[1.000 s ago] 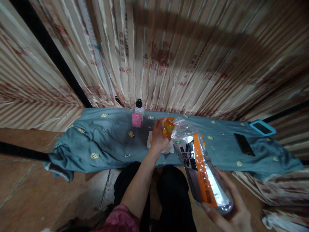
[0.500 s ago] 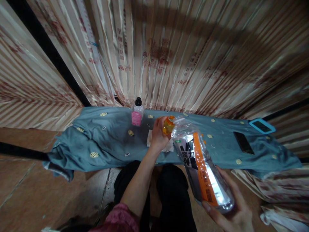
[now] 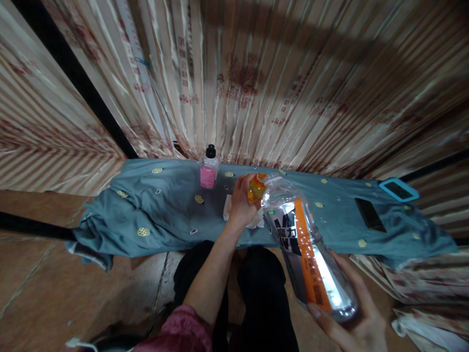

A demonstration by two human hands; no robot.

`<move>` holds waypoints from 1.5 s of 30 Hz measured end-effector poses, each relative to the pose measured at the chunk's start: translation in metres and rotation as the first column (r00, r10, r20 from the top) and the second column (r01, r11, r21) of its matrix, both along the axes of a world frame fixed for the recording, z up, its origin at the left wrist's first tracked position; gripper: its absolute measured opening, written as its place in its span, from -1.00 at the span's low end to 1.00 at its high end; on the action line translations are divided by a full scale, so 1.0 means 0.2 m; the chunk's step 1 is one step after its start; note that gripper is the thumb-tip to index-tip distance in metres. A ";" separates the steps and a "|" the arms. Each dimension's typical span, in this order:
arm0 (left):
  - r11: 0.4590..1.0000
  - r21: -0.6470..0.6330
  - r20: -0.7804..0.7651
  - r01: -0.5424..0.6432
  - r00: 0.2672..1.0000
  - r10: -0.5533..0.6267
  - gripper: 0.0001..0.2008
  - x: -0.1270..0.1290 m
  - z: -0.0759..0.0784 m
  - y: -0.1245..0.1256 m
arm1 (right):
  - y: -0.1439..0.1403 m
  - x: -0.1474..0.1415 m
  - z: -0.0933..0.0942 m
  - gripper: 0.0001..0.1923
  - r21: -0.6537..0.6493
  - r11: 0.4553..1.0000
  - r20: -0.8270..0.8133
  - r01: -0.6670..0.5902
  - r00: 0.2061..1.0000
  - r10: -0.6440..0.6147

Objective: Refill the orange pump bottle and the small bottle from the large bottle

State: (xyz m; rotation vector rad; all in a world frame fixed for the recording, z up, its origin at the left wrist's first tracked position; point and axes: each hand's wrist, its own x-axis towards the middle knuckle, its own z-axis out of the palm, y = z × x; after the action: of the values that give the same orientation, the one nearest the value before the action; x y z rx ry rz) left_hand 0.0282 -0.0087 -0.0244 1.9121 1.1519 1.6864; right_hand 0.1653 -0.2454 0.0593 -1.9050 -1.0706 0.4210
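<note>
Pleated, shiny curtains (image 3: pixel 256 83) hid whatever stood behind the table (image 3: pixel 164 215), itself wholly under a crumpled blue cloth. The clear plastic bottle (image 3: pixel 308 254) looked empty; it lay tilted above the lap, base cupped in the right hand (image 3: pixel 351 322), which was partly cut off below. Left hand (image 3: pixel 240 203) fingers wrapped its orange cap (image 3: pixel 256 187). A small pink-labelled bottle (image 3: pixel 208 171) stood behind.

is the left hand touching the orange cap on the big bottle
Touching. In the head view the left hand has its fingers wrapped on the orange cap of the clear bottle, with no gap showing.
</note>
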 end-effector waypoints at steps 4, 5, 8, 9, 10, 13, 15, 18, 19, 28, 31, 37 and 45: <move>1.000 -0.008 -0.004 -0.005 1.000 0.005 -0.46 0.00 0.00 0.00 | 0.00 0.00 0.00 -0.06 0.002 1.000 -0.025 -0.012 1.000 0.012; 1.000 -0.001 -0.006 -0.005 1.000 0.005 -0.46 0.00 0.00 0.00 | 0.00 0.00 0.00 -0.06 0.007 1.000 -0.018 -0.016 1.000 0.016; 0.999 0.032 -0.001 -0.010 1.000 0.010 -0.48 0.00 0.00 0.00 | -0.01 0.01 -0.01 -0.10 0.018 1.000 0.007 -0.022 1.000 0.022; 0.999 0.040 0.002 -0.014 1.000 0.014 -0.49 0.00 0.00 0.00 | -0.01 0.01 -0.01 -0.11 0.014 1.000 0.016 -0.021 1.000 0.021; 0.999 0.045 0.004 -0.016 1.000 0.015 -0.49 0.00 0.00 0.00 | -0.01 0.02 -0.01 -0.12 0.008 1.000 0.028 -0.022 0.999 0.021; 0.999 0.049 0.002 -0.017 1.000 0.017 -0.50 0.00 0.00 0.00 | -0.01 0.02 -0.01 -0.13 0.006 1.000 0.052 -0.025 0.998 0.025; 0.999 0.048 0.006 -0.010 1.000 0.010 -0.51 0.00 0.00 0.00 | -0.01 0.02 -0.01 -0.14 0.014 1.000 0.041 -0.024 0.999 0.023; 0.999 0.040 0.004 -0.003 1.000 0.003 -0.49 0.00 0.00 0.00 | -0.01 0.01 0.00 -0.12 -0.001 1.000 0.027 -0.009 1.000 0.009; 0.999 0.034 -0.003 -0.005 1.000 0.005 -0.48 0.00 0.01 0.00 | -0.01 0.01 0.01 -0.10 -0.012 1.000 0.025 -0.003 1.000 0.003; 1.000 -0.012 -0.010 0.002 1.000 -0.002 -0.46 -0.01 0.02 -0.01 | -0.01 0.00 0.01 -0.13 -0.002 1.000 0.010 -0.014 1.000 0.014; 1.000 -0.025 -0.010 -0.001 1.000 0.001 -0.46 -0.01 0.02 -0.01 | -0.01 0.00 0.01 -0.13 -0.003 1.000 -0.016 -0.004 1.000 0.004; 0.998 -0.055 -0.028 0.008 1.000 -0.010 -0.45 -0.01 0.03 -0.01 | -0.01 -0.01 0.03 -0.13 -0.006 1.000 -0.018 0.001 1.000 -0.002; 0.999 -0.031 -0.030 -0.016 0.999 0.015 -0.47 -0.01 0.03 -0.01 | -0.02 0.02 0.01 -0.11 -0.001 0.999 0.034 -0.046 0.998 0.046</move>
State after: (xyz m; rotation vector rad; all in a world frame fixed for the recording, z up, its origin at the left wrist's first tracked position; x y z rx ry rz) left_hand 0.0264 -0.0109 -0.0188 1.9203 1.2005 1.6435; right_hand 0.1685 -0.2485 0.0618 -1.8970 -1.1381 0.4162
